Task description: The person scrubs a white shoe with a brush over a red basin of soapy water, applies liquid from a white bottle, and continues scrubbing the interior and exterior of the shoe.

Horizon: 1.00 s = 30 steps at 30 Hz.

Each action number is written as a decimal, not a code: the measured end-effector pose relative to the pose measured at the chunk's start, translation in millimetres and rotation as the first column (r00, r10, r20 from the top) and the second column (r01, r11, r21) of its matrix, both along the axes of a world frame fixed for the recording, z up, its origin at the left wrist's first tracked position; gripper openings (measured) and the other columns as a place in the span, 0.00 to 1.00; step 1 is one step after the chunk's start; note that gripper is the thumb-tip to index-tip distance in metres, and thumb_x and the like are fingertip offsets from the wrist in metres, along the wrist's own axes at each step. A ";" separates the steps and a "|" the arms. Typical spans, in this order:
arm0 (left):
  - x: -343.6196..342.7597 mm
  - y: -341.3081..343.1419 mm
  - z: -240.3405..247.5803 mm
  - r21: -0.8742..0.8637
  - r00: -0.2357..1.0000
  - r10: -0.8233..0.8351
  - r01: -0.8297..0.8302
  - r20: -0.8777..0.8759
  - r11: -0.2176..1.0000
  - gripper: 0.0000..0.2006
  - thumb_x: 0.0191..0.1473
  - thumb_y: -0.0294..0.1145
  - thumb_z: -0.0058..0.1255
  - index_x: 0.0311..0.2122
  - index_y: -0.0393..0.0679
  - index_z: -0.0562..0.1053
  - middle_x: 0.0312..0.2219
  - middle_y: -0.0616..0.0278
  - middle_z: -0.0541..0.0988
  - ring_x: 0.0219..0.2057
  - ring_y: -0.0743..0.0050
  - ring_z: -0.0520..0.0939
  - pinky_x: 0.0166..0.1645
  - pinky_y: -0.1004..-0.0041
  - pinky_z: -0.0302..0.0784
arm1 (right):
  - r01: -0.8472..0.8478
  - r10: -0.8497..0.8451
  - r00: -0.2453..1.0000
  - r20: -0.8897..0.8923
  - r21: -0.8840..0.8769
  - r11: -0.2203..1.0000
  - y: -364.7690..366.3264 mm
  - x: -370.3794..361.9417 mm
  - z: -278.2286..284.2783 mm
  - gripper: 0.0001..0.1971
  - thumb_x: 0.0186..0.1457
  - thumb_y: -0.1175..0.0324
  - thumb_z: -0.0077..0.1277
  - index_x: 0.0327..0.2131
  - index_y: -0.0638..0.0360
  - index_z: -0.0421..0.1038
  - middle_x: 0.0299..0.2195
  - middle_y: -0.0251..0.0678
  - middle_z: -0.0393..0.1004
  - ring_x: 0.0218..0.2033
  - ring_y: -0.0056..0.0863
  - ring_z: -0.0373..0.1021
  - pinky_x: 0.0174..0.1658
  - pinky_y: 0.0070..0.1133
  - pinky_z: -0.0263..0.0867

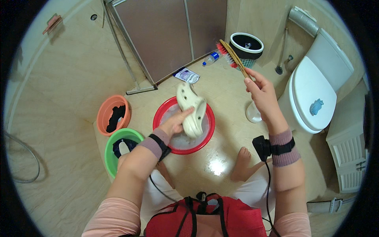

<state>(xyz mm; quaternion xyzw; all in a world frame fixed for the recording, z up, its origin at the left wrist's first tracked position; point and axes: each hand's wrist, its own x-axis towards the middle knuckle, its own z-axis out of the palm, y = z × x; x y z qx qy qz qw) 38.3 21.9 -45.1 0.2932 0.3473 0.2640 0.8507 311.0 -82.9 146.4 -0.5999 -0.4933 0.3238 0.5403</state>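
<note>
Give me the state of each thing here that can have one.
Clog, held in left hand
Brush, held in right hand
Red basin, holding sudsy water
Orange basin, holding black cloth
Green basin, holding dark material
Bottle, lying, capped
Bin, uncovered
Toilet lid, down

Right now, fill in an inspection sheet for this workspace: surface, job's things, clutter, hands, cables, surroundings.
Surface: beige floor, with a glossy, wet-looking patch.
Job's things: white clog held over a red basin; brush raised, not touching the clog.
Clutter: bottle and pouch lying by the brown panel.
Hands: left hand holds the clog; right hand grips the brush.
Cables: black cables, one on the left, one on the right.
Surroundings: toilet to the right; orange basin and green basin to the left.
</note>
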 end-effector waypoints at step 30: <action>7.0 17.5 -116.7 -0.202 -0.263 -0.038 0.630 -0.964 0.750 0.70 0.35 0.44 0.73 0.67 0.70 0.23 0.70 0.58 0.35 0.70 0.49 0.41 0.61 0.30 0.51 | 0.021 -0.047 0.963 -0.267 -0.098 0.995 -33.2 28.4 12.2 0.22 0.60 0.62 0.53 0.56 0.56 0.68 0.26 0.26 0.71 0.18 0.07 0.55 0.19 0.09 0.49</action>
